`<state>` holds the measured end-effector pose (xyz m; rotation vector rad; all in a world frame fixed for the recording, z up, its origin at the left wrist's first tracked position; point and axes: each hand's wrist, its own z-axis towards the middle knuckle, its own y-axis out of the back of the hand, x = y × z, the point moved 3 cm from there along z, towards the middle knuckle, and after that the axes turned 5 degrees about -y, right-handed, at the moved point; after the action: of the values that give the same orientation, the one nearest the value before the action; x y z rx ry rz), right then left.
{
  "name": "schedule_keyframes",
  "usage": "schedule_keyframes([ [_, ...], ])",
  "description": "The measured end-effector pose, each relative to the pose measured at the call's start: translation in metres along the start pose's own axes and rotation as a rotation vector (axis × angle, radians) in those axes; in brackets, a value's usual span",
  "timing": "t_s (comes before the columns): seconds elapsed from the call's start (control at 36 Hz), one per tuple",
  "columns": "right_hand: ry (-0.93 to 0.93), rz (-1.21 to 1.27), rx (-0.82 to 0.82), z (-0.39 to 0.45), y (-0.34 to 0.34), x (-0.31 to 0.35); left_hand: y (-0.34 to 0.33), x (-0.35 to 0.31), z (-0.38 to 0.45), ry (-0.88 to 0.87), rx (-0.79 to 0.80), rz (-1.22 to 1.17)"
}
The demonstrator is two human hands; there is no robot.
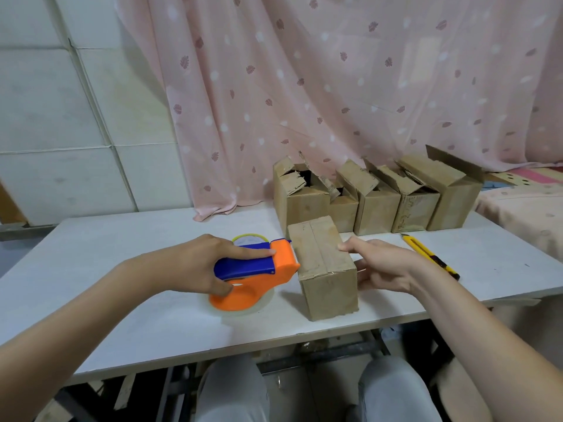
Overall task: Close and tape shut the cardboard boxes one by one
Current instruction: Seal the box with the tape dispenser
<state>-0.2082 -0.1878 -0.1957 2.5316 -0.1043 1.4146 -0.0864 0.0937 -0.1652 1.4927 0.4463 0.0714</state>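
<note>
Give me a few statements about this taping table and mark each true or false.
1. The left hand grips the tape dispenser. True.
2. The closed box lies on the floor. False: it stands on the table.
3. The right hand holds the yellow knife. False: it rests against the closed box; the knife lies on the table.
4. The back-row boxes have open flaps. True.
</note>
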Motion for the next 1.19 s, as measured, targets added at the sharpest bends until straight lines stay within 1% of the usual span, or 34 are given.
schedule_keyframes([
  [0.17, 0.012, -0.011, -0.011, -0.001, 0.001, -0.006, -0.003, -0.002, 0.007, -0.012, -0.005, -0.006],
  [0.22, 0.057, -0.035, -0.081, -0.001, -0.001, -0.005, -0.004, -0.001, 0.008, -0.003, -0.002, -0.004],
  [0.25, 0.110, -0.100, -0.161, -0.004, -0.003, -0.004, -0.005, -0.001, 0.008, 0.000, -0.002, -0.003],
  [0.28, 0.186, -0.215, -0.274, -0.007, -0.005, -0.001, -0.005, -0.001, 0.008, 0.003, -0.006, -0.007],
  [0.33, 0.406, -0.558, -0.501, -0.024, -0.016, 0.007, -0.006, 0.000, 0.007, 0.009, -0.013, -0.015],
  [0.36, 0.527, -0.720, -0.533, -0.035, -0.027, 0.012, -0.007, 0.000, 0.007, 0.010, -0.014, -0.013],
  [0.39, 0.618, -0.842, -0.492, -0.041, -0.038, 0.015, -0.007, 0.000, 0.007, 0.009, -0.015, -0.008],
  [0.42, 0.655, -0.929, -0.410, -0.043, -0.047, 0.014, -0.007, 0.000, 0.007, 0.008, -0.019, -0.003],
  [0.47, 0.593, -1.074, -0.285, -0.040, -0.059, 0.009, -0.006, 0.001, 0.008, 0.011, -0.023, -0.004],
  [0.53, 0.567, -1.202, -0.286, -0.033, -0.061, 0.004, -0.005, 0.000, 0.008, 0.012, -0.028, -0.018],
  [0.64, 0.631, -1.226, -0.347, -0.030, -0.059, -0.001, -0.006, -0.001, 0.008, -0.007, -0.041, -0.036],
  [0.78, 0.665, -1.270, -0.419, -0.027, -0.061, -0.006, -0.005, -0.001, 0.010, -0.001, -0.056, -0.042],
  [0.97, 0.668, -1.254, -0.420, -0.026, -0.060, -0.008, -0.001, -0.004, 0.004, 0.016, -0.009, -0.009],
  [1.11, 0.649, -1.266, -0.462, -0.026, -0.061, -0.011, -0.001, -0.003, -0.004, 0.046, -0.015, -0.024],
  [1.19, 0.690, -1.267, -0.488, -0.029, -0.062, -0.010, 0.003, 0.001, -0.009, 0.058, 0.005, 0.015],
])
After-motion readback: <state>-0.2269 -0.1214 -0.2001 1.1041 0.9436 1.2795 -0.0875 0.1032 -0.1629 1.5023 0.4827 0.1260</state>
